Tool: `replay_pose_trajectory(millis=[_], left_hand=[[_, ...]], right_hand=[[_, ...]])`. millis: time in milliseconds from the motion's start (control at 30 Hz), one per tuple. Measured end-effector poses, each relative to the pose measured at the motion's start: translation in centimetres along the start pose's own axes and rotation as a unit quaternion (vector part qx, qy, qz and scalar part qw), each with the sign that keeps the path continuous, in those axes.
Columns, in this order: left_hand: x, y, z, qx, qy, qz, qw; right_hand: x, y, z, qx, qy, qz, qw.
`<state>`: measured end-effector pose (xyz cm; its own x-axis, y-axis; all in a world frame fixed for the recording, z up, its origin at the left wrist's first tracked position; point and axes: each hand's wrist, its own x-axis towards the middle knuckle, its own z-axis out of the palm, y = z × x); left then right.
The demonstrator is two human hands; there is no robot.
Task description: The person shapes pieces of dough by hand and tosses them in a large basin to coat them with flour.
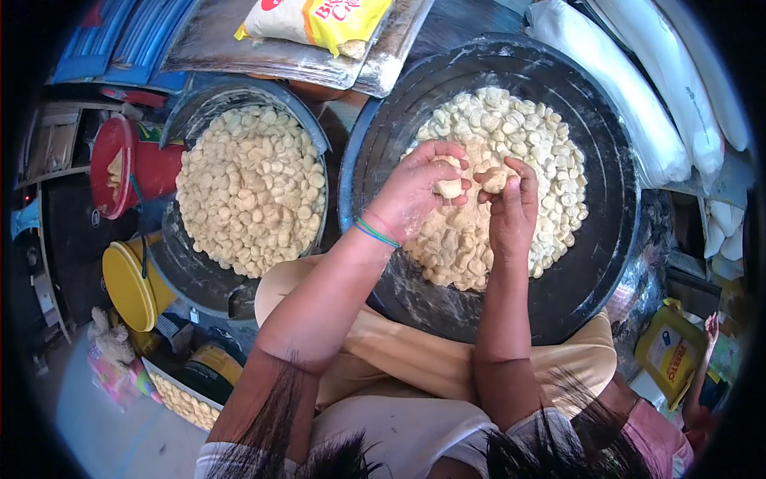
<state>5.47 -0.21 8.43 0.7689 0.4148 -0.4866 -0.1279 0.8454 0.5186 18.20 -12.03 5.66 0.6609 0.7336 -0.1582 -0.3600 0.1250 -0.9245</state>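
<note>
Over the large black basin (590, 271), my left hand (411, 188) is closed around pale dough pieces (449, 188); its fingers curl toward the right. Close beside it, my right hand (513, 209) pinches a rounded dough piece (493, 180) between thumb and fingers. A small gap separates the two hands. Beneath them lies a heap of small, round, flattened dough pieces (550, 168) dusted with flour, with brownish powder over its middle. Flour marks my left hand. Coloured bands (377, 230) circle the left wrist.
Left of the basin stands another dark tub (191, 275) full of similar pieces (251, 188). Nearby are a red bucket (144, 164) and a yellow bucket (128, 283). A yellow-and-white bag (315, 20) rests on trays at the back. Another person's raised hand (712, 327) shows at right.
</note>
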Motion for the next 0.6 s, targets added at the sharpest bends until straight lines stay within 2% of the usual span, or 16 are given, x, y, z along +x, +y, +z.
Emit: replay_pose_trajectory(millis=[67,133,167,233,267,367,400,500,533,600], left_hand=[[-0.1,0.0,0.5,0.026,0.0,-0.021,0.999],[0.3,-0.8,-0.2,-0.038,-0.03,-0.001,0.999],[0.4,-1.2,-0.5,-0.069,-0.045,0.008,0.997],[0.1,-0.8,-0.1,-0.042,-0.038,0.014,0.998],[0.1,-0.6,0.1,-0.028,-0.035,0.016,0.999],[0.5,-1.1,-0.1,0.091,-0.009,0.027,0.995],[0.5,-1.1,-0.1,0.117,-0.002,0.021,0.993],[0.5,-0.8,0.0,0.166,0.009,0.025,0.986],[0.4,-0.8,0.1,0.161,0.007,0.039,0.986],[0.5,-1.0,-0.1,0.135,-0.004,0.049,0.99]], right_hand=[[-0.3,0.1,0.0,-0.001,-0.002,0.013,1.0],[-0.2,0.8,-0.4,0.002,-0.006,0.021,1.0],[-0.1,1.1,-0.4,-0.048,-0.017,-0.026,0.998],[0.2,0.7,0.5,-0.149,-0.036,-0.121,0.981],[-0.3,0.1,1.2,-0.094,-0.033,-0.082,0.992],[-0.1,-1.1,2.0,-0.272,-0.152,-0.144,0.939],[0.0,-0.9,1.7,-0.286,-0.152,-0.126,0.937],[0.7,0.4,-0.3,-0.212,-0.142,-0.095,0.962],[0.4,0.1,-0.7,-0.194,-0.116,-0.044,0.973],[0.5,0.3,-1.5,-0.138,-0.045,-0.01,0.989]])
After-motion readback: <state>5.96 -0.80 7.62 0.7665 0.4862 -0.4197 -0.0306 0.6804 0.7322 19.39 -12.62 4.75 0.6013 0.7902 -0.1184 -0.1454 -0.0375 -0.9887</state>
